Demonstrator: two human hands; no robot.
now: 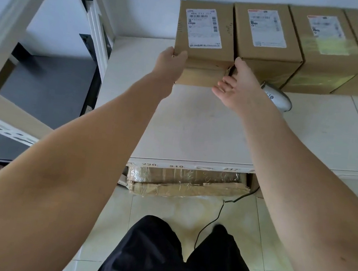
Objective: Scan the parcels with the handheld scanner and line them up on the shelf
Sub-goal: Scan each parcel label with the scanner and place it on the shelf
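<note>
Several brown cardboard parcels with white labels stand in a row at the back of the white shelf (197, 128). The leftmost parcel (206, 32) is at the row's left end, beside its neighbour (266, 33). My left hand (171, 62) grips its front left corner, thumb on top. My right hand (237, 86) is at its front right corner, palm up and fingers spread, thumb against the edge. The grey handheld scanner (277, 97) lies on the shelf just right of my right hand, in front of the second parcel.
Two more parcels (327, 41) continue the row to the right. A metal rack upright (97, 22) stands at the shelf's left end. Under the shelf lies a taped carton (187, 182), and a black cable (212, 219) runs across the tiled floor.
</note>
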